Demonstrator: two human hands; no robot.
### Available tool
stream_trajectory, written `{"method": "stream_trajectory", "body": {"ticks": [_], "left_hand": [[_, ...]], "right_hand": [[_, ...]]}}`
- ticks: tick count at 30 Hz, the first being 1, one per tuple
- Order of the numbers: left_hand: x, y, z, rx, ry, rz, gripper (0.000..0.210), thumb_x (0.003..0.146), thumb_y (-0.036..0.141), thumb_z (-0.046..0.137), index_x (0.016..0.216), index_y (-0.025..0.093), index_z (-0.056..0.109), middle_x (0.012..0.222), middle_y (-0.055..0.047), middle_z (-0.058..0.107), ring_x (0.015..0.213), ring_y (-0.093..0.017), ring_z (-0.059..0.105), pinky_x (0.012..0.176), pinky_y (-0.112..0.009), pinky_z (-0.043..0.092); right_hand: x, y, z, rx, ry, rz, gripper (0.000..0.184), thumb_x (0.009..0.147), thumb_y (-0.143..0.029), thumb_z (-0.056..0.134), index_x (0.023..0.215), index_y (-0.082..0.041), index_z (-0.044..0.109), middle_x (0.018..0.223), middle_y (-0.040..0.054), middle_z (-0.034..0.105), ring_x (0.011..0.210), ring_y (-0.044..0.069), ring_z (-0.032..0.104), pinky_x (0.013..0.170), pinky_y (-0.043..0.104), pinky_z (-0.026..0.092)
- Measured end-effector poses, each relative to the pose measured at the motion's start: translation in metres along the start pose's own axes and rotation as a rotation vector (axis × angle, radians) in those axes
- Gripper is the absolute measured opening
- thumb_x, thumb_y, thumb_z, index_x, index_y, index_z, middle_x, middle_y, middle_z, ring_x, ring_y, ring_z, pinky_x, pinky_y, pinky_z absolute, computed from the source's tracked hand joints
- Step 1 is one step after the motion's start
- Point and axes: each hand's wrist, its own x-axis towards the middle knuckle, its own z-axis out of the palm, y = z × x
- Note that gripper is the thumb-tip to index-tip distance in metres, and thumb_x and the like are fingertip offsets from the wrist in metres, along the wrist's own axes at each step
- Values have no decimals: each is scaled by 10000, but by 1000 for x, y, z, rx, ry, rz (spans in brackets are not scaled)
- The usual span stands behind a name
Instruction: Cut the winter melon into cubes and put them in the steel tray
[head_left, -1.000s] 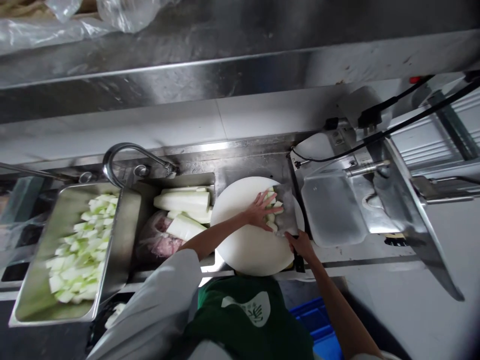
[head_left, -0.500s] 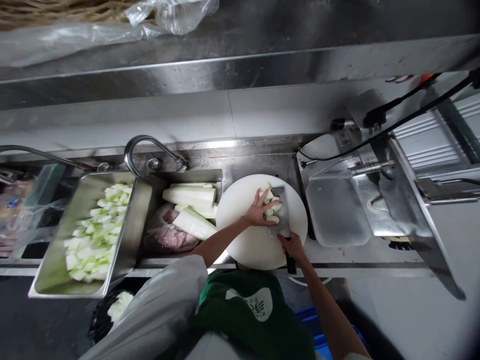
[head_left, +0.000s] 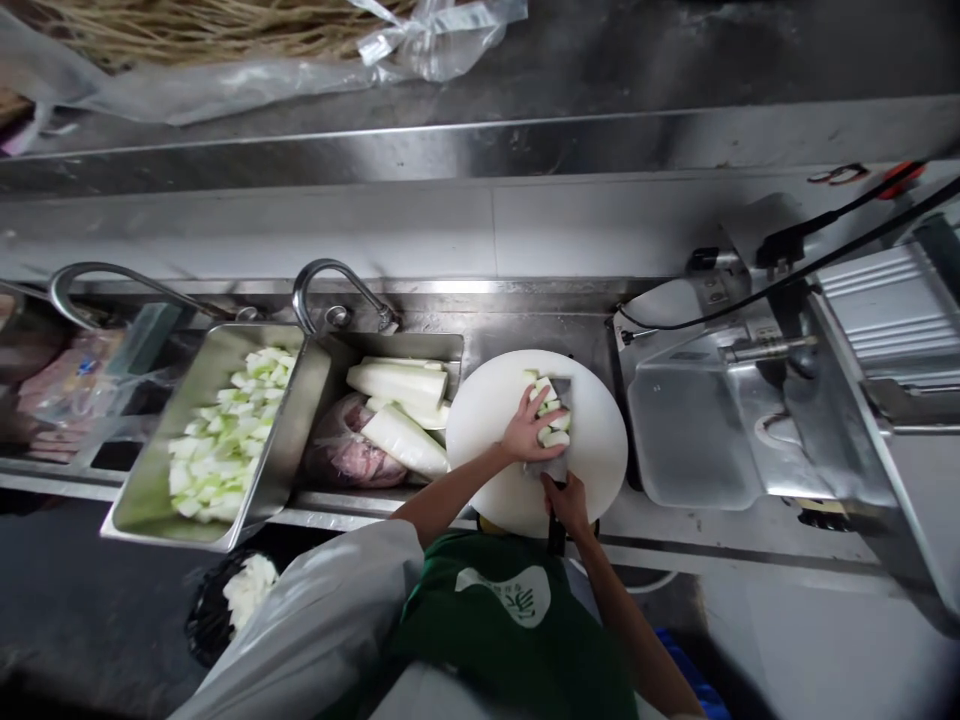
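Note:
My right hand (head_left: 568,503) grips the black handle of a cleaver (head_left: 559,467), whose broad blade lies flat on a round white cutting board (head_left: 487,400). Pale green-and-white gourd chunks (head_left: 553,425) lie over the blade. Spread across them, my left hand (head_left: 525,430) has its fingers apart and touches the chunks from the left. Part of the blade is hidden under the chunks and that hand. To the left, a deep steel pan (head_left: 135,505) holds many similar cut chunks (head_left: 225,430).
Long peeled gourd pieces (head_left: 401,385) and a plastic bag of meat (head_left: 352,445) fill the sink left of the board. A faucet (head_left: 337,268) arches behind. On the right stands a steel slicing machine (head_left: 780,400) with a cable. A steel shelf (head_left: 450,150) overhangs the counter.
The cleaver has shifted left on the board, its blade now further beneath the chunks. My left hand stays spread over them. The view has turned somewhat to the left.

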Motion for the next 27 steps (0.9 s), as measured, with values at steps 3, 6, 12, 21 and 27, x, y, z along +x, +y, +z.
{"method": "stream_trajectory", "body": {"ticks": [3,6,12,21,27], "left_hand": [[-4,11,-9,23,-9,15,713,774,588,745,1364,206,624,1717,-76,34,1559,-449,-43,1247,-622,203],[-9,21,-28,41,-13,11,725,770,589,752,1378,218,615,1719,-62,30,1559,-450,-47,1247,-620,212],[-45,19,-120,109,62,-101,736,804,616,709,1442,283,558,1719,-32,48,1565,-434,-35,1239,-631,228],[-217,-53,-334,325,363,-454,752,848,695,626,1437,234,557,1702,-93,140,1553,-427,110,1261,-619,117],[-344,-143,-423,279,739,-867,625,943,567,586,1425,171,542,1618,-164,323,1509,-326,304,1233,-508,288]], "right_hand": [[-12,-2,5,10,10,-8,417,748,-617,626,620,-259,456,406,-1,528,352,156,481,402,273,386],[-24,-8,13,30,3,8,437,747,-635,643,622,-256,463,409,-2,528,351,158,483,393,277,387],[-43,-49,62,14,-118,-138,485,771,-689,650,683,-252,458,412,-39,493,363,141,465,407,270,404],[-79,-160,274,-121,-722,-335,286,904,-468,608,791,-246,467,403,-91,452,340,95,427,390,207,362],[-106,-228,423,-282,-838,-419,169,941,-248,503,778,-203,497,496,-88,500,406,51,482,467,166,390]]}}
